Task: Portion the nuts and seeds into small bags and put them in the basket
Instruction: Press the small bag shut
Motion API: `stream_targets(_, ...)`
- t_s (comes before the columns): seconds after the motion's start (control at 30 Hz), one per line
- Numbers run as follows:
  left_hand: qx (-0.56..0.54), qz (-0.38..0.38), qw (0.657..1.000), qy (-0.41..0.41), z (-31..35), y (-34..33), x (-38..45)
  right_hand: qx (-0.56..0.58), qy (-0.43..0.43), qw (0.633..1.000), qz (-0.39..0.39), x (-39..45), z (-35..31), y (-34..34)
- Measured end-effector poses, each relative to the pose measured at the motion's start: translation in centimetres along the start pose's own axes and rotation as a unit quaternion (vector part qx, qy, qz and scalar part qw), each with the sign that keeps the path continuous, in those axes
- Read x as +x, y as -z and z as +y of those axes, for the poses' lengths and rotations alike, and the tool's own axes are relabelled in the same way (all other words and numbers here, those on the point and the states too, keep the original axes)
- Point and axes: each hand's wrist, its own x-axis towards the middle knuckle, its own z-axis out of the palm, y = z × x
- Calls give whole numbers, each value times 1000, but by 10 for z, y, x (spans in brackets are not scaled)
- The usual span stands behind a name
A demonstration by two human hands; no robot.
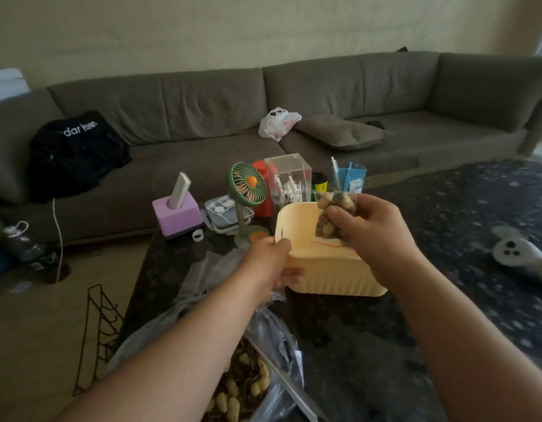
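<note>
Pinching a small clear bag of peanuts (330, 216) between thumb and fingers, the person's right hand (373, 236) is holding it just above the open top of a pale yellow plastic basket (330, 271). The bag is hanging with its long axis running up and down, tilted slightly, its fuller top leaning away toward the sofa and its lower end pointing down into the basket. A thin red line, perhaps the bag's seal strip, is showing inside the basket just under the bag. The left hand (276, 263) is gripping the basket's near left corner, fingers over the rim and thumb on the ribbed outer wall.

The basket is sitting on a dark patterned coffee table (355, 345). Nearer the person, a large clear bag of unshelled peanuts (242, 388) is lying open on the table, partly under the left forearm. Beyond the basket are standing a small green desk fan (248, 184), a purple block holder (177, 216), a clear acrylic box (289, 178) and a blue pen cup (350, 178). A long grey-brown sofa (324, 95) is filling the background, with a black bag (78, 147) and a white plastic carrier bag (278, 122) on its seat.
</note>
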Motion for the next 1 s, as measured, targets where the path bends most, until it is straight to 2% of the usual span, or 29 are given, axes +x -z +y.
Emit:
stream_targets(0.1,9,-15,999,-30,-12,4,-8,-106,38,994,4,5,5,8)
stream_targets(0.17,21,-29,998,-50,-21,8,-15,-196,38,980,-29,5,9,10)
stream_targets(0.27,43,-44,994,-86,-28,9,-32,-360,42,926,-100,0,17,10)
stream_targets(0.37,74,-57,989,-117,-31,6,-53,-447,32,884,-137,-6,33,7)
stream_targets(0.47,94,-76,984,-133,-37,1,-74,-467,16,871,-151,-11,50,5)
stream_targets(0.63,103,-98,981,-129,-48,-3,-95,-453,17,883,-123,-15,58,2)
stream_targets(0.73,86,-96,985,-118,-49,-3,-98,-512,42,850,-114,-16,62,1)
stream_targets(0.83,74,-92,988,-103,-46,-1,-95,-487,68,863,-112,-15,62,7)
stream_targets(0.9,76,-88,988,-98,-44,0,-93,-487,82,855,-156,-17,61,10)
stream_targets(1.0,76,-89,989,-88,-42,0,-91,-498,80,820,-271,-20,65,6)
